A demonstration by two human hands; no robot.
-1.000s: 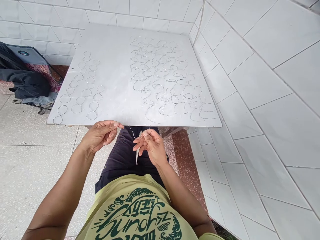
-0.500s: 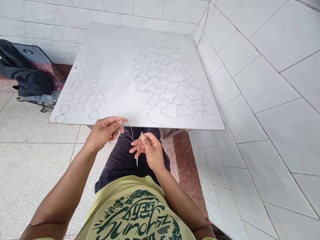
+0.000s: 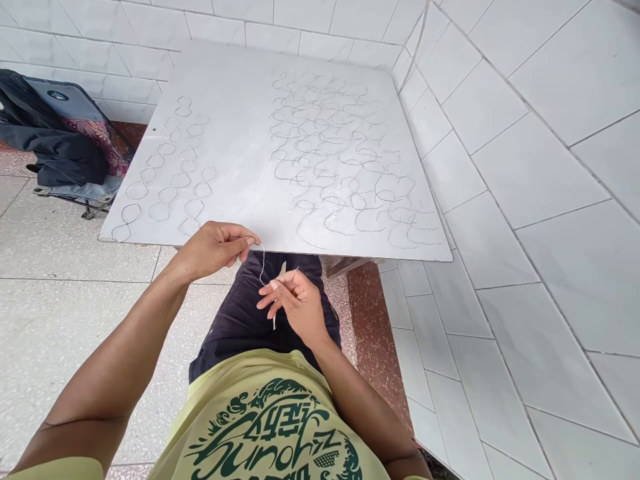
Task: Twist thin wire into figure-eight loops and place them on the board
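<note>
A thin silvery wire (image 3: 262,264) curves between my two hands, just below the near edge of a white board (image 3: 240,133). My left hand (image 3: 216,245) pinches the wire's upper end with thumb and fingers closed. My right hand (image 3: 295,303) pinches the lower part, over my dark trousers, and a pale strip hangs down from its fingers. On the board's left lie rows of figure-eight wire loops (image 3: 170,180). On its right lies a large tangle of bent wire pieces (image 3: 345,167).
A white tiled wall (image 3: 525,200) runs along the right, close to the board. A folding chair with dark clothing (image 3: 60,147) stands at the far left on the speckled floor. A reddish ledge (image 3: 370,313) lies under the board's right corner.
My left hand has moved a little right and up to the board's edge, bending the wire into a tighter curve. My right hand has dropped slightly.
</note>
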